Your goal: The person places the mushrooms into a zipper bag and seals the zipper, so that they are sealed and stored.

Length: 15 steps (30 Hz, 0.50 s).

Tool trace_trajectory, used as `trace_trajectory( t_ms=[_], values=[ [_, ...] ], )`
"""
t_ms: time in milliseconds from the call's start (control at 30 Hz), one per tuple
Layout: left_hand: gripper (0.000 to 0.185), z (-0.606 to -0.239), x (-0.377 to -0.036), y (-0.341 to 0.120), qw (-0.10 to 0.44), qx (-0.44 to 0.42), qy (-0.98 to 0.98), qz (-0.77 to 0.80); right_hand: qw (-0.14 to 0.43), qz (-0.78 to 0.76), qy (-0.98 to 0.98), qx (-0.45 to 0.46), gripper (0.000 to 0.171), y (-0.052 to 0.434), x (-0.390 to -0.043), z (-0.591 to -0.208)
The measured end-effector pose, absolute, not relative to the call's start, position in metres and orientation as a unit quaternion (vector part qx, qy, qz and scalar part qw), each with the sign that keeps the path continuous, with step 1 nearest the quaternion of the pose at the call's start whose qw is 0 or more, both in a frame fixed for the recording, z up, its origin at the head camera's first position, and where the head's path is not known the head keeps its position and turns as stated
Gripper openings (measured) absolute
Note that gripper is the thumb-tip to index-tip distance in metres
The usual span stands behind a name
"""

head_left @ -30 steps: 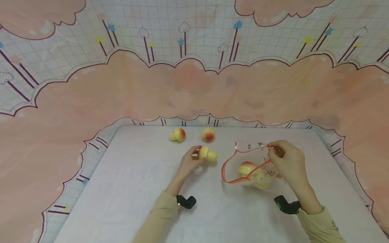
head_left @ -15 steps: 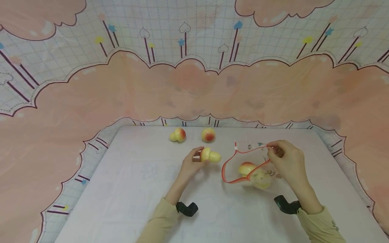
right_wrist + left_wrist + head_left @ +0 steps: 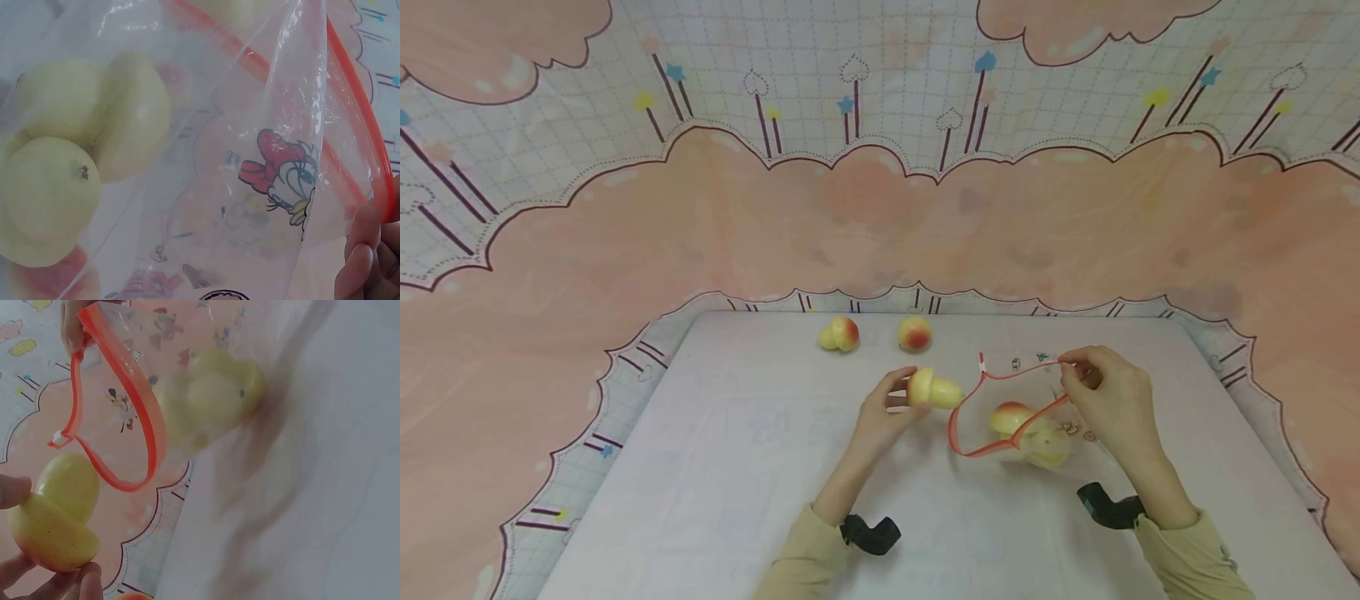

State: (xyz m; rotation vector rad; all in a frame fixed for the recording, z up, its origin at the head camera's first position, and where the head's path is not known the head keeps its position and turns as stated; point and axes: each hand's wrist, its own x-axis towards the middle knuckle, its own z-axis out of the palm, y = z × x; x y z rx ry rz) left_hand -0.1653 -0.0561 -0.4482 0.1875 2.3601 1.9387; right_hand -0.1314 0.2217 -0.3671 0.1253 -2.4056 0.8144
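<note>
My left hand grips a toy mushroom by its cap, yellow with a red blush. Its rounded yellow stem points right, right at the mouth of a clear zip bag. The bag has a red zip edge, a white slider and cartoon prints. With thumb and fingers, my right hand pinches the bag's red edge at its far right corner, and the mouth gapes toward the left hand. Inside lie several toy mushrooms of the same kind, seen through the film.
Two more toy mushrooms stand near the table's back edge, a left one showing its stem and a right one showing its red-blushed cap. The white table meets a cartoon-printed backdrop behind it.
My left hand has moved right and a little nearer with the toy mushroom, bringing its stem up to the bag's mouth. The right hand and the bag have stayed nearly still.
</note>
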Motion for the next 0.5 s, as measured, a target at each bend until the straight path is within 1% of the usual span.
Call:
trace_trajectory(
  t_ms=[500],
  values=[
    [0.057,-0.427,-0.155,-0.038,0.031,0.094,0.751,0.653,0.292,0.307,-0.904,0.05,0.011,0.221,-0.132,-0.367]
  ],
)
